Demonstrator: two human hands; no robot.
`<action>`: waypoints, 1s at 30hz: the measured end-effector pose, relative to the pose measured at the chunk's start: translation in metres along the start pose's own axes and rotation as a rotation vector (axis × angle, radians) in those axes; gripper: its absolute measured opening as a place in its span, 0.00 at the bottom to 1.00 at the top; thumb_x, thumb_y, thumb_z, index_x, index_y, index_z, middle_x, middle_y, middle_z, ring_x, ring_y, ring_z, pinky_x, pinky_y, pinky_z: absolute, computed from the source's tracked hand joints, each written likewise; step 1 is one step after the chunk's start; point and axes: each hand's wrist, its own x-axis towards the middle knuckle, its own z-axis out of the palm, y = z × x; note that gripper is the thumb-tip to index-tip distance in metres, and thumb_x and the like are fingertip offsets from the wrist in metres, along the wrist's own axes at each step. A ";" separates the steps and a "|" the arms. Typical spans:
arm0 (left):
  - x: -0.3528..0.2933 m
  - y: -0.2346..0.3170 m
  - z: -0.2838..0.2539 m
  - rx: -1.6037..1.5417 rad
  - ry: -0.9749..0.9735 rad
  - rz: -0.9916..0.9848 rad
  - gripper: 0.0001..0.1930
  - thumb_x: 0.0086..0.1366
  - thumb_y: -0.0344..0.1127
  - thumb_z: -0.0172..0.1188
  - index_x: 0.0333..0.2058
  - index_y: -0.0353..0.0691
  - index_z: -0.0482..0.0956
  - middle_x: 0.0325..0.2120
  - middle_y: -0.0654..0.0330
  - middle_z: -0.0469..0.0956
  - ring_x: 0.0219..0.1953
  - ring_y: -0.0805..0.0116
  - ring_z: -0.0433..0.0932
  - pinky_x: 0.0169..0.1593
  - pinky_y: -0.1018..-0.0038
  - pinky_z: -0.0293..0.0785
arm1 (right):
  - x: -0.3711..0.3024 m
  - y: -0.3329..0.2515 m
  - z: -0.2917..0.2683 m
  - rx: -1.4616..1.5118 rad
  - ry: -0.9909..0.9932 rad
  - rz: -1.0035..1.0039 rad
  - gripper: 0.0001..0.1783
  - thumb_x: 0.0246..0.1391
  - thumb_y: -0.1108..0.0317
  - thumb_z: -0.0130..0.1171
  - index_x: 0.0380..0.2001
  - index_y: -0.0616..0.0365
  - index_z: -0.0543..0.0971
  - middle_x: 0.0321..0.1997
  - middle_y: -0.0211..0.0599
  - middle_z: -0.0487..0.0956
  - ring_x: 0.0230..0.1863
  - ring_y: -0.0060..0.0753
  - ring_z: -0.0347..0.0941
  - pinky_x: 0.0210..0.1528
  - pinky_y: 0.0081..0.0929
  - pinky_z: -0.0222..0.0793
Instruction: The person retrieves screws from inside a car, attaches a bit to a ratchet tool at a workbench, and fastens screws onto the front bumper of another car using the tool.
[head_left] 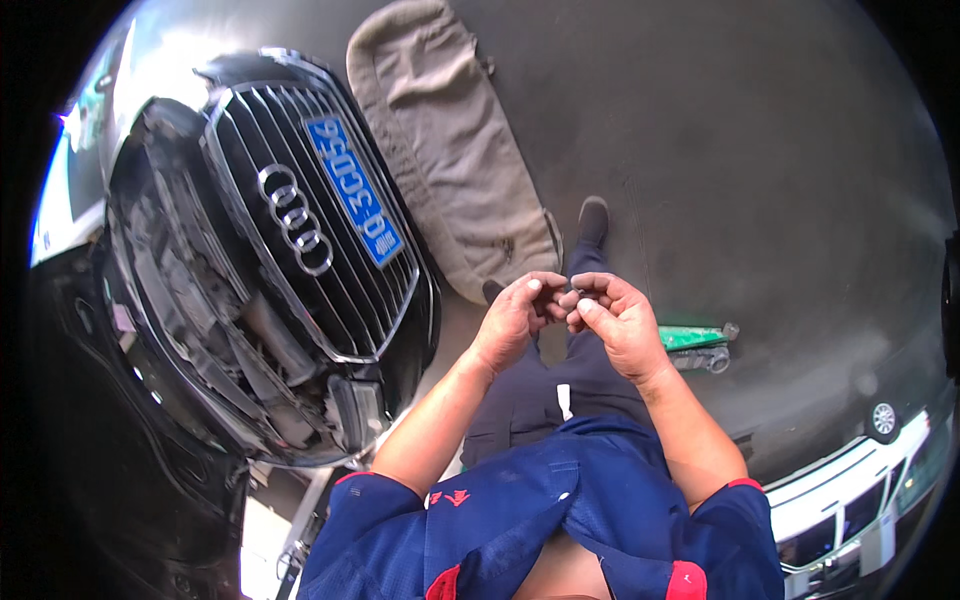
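My left hand point(517, 322) and my right hand point(618, 325) are held close together in front of my body, fingertips almost touching. Both are closed, with fingers curled and thumbs bent in towards them. Something small and dark seems to sit at the fingertips of my right hand, too small to name. Whatever my left fingers pinch, if anything, is hidden. To the left of my hands stands the front of a black car, its silver-barred grille point(320, 230) and blue number plate point(352, 190) facing me.
The car's engine bay point(215, 290) lies exposed behind the grille. A long beige padded mat point(455, 150) rests on the dark floor beside the bumper. At my right is a green metal tool point(690, 338), perhaps a jack. A white car point(850, 490) stands at lower right.
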 end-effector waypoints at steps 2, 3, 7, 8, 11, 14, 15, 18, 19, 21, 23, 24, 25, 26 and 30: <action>-0.007 0.029 0.068 0.093 -0.010 0.048 0.13 0.74 0.35 0.50 0.49 0.34 0.74 0.38 0.60 0.78 0.37 0.71 0.78 0.47 0.70 0.77 | -0.014 -0.058 0.003 0.054 -0.052 -0.010 0.17 0.63 0.77 0.52 0.54 0.65 0.75 0.44 0.36 0.83 0.41 0.24 0.78 0.46 0.26 0.77; -0.013 0.042 0.097 0.142 -0.038 0.104 0.11 0.74 0.36 0.50 0.48 0.36 0.74 0.36 0.61 0.78 0.38 0.71 0.79 0.45 0.69 0.78 | -0.022 -0.087 0.007 0.051 -0.083 -0.018 0.18 0.62 0.78 0.50 0.55 0.65 0.75 0.45 0.37 0.82 0.41 0.25 0.79 0.47 0.27 0.77; -0.002 0.099 0.184 0.128 -0.138 0.083 0.09 0.72 0.35 0.53 0.45 0.37 0.73 0.35 0.61 0.78 0.38 0.71 0.79 0.45 0.70 0.78 | -0.035 -0.197 0.022 0.029 -0.086 -0.088 0.19 0.61 0.78 0.50 0.55 0.67 0.75 0.47 0.39 0.82 0.43 0.26 0.80 0.46 0.26 0.78; 0.003 0.114 0.200 0.119 -0.188 0.070 0.08 0.72 0.36 0.54 0.44 0.39 0.72 0.38 0.59 0.78 0.41 0.68 0.78 0.46 0.68 0.77 | -0.037 -0.221 0.029 -0.029 -0.094 -0.097 0.20 0.61 0.78 0.50 0.56 0.67 0.75 0.48 0.40 0.82 0.44 0.26 0.80 0.47 0.26 0.78; 0.019 0.162 0.243 0.074 -0.291 0.048 0.07 0.70 0.38 0.57 0.41 0.43 0.71 0.44 0.56 0.77 0.48 0.62 0.77 0.50 0.63 0.76 | -0.029 -0.291 0.046 -0.106 -0.131 -0.123 0.21 0.63 0.77 0.48 0.59 0.67 0.73 0.52 0.40 0.81 0.47 0.27 0.80 0.50 0.26 0.78; 0.048 0.222 0.288 0.098 -0.283 0.082 0.06 0.68 0.36 0.60 0.38 0.46 0.72 0.43 0.58 0.77 0.49 0.62 0.78 0.50 0.62 0.77 | 0.000 -0.361 0.056 -0.075 -0.153 -0.128 0.21 0.66 0.75 0.47 0.60 0.65 0.73 0.52 0.39 0.81 0.48 0.27 0.80 0.52 0.26 0.78; 0.061 0.248 0.304 0.050 -0.361 0.055 0.06 0.68 0.35 0.61 0.38 0.45 0.72 0.43 0.58 0.77 0.48 0.61 0.79 0.51 0.61 0.78 | 0.011 -0.385 0.060 -0.046 -0.153 -0.129 0.21 0.67 0.74 0.46 0.61 0.65 0.72 0.52 0.39 0.81 0.48 0.28 0.81 0.53 0.26 0.78; 0.093 0.322 0.354 -0.029 -0.431 0.082 0.04 0.70 0.33 0.58 0.37 0.41 0.73 0.43 0.58 0.78 0.47 0.61 0.80 0.52 0.63 0.78 | 0.048 -0.446 0.062 0.205 -0.176 -0.197 0.21 0.71 0.65 0.43 0.59 0.67 0.72 0.51 0.44 0.81 0.48 0.32 0.80 0.54 0.29 0.78; 0.108 0.350 0.366 0.056 -0.347 0.140 0.03 0.70 0.31 0.57 0.37 0.41 0.73 0.43 0.58 0.78 0.44 0.64 0.78 0.53 0.63 0.77 | 0.055 -0.470 0.062 0.267 -0.146 -0.233 0.25 0.72 0.58 0.43 0.60 0.69 0.69 0.54 0.50 0.79 0.52 0.39 0.78 0.58 0.37 0.76; 0.132 0.407 0.406 0.087 -0.382 0.118 0.02 0.70 0.31 0.56 0.38 0.42 0.73 0.41 0.58 0.78 0.41 0.69 0.77 0.51 0.66 0.77 | 0.075 -0.524 0.064 0.388 -0.171 -0.274 0.26 0.71 0.59 0.40 0.60 0.70 0.69 0.55 0.52 0.78 0.53 0.42 0.79 0.59 0.38 0.75; 0.163 0.463 0.445 0.187 -0.400 0.104 0.02 0.70 0.31 0.56 0.38 0.44 0.72 0.40 0.58 0.78 0.38 0.70 0.77 0.48 0.67 0.77 | 0.094 -0.585 0.068 0.443 -0.193 -0.348 0.23 0.67 0.66 0.41 0.59 0.70 0.69 0.56 0.55 0.77 0.55 0.43 0.78 0.61 0.39 0.75; 0.176 0.485 0.471 0.221 -0.401 0.113 0.01 0.69 0.31 0.54 0.38 0.45 0.71 0.36 0.63 0.75 0.36 0.68 0.77 0.46 0.67 0.76 | 0.100 -0.611 0.067 0.450 -0.191 -0.379 0.23 0.67 0.66 0.41 0.59 0.70 0.69 0.56 0.55 0.77 0.55 0.43 0.78 0.61 0.39 0.75; 0.186 0.503 0.491 0.257 -0.392 0.099 0.01 0.69 0.31 0.53 0.38 0.44 0.71 0.35 0.62 0.75 0.35 0.67 0.76 0.45 0.67 0.76 | 0.105 -0.636 0.065 0.439 -0.163 -0.395 0.22 0.66 0.69 0.42 0.59 0.69 0.70 0.56 0.54 0.77 0.56 0.43 0.78 0.61 0.39 0.75; 0.203 0.523 0.510 0.293 -0.392 0.097 0.02 0.69 0.32 0.52 0.39 0.44 0.71 0.34 0.62 0.75 0.34 0.67 0.76 0.45 0.67 0.76 | 0.117 -0.667 0.061 0.416 -0.141 -0.419 0.22 0.64 0.72 0.43 0.59 0.67 0.71 0.56 0.54 0.77 0.56 0.43 0.77 0.61 0.38 0.75; 0.284 0.583 0.587 0.412 -0.379 0.058 0.03 0.68 0.31 0.50 0.40 0.43 0.70 0.31 0.61 0.74 0.33 0.67 0.75 0.42 0.68 0.74 | 0.175 -0.766 0.033 0.405 -0.065 -0.453 0.20 0.64 0.79 0.39 0.57 0.66 0.72 0.52 0.50 0.80 0.51 0.39 0.81 0.57 0.35 0.78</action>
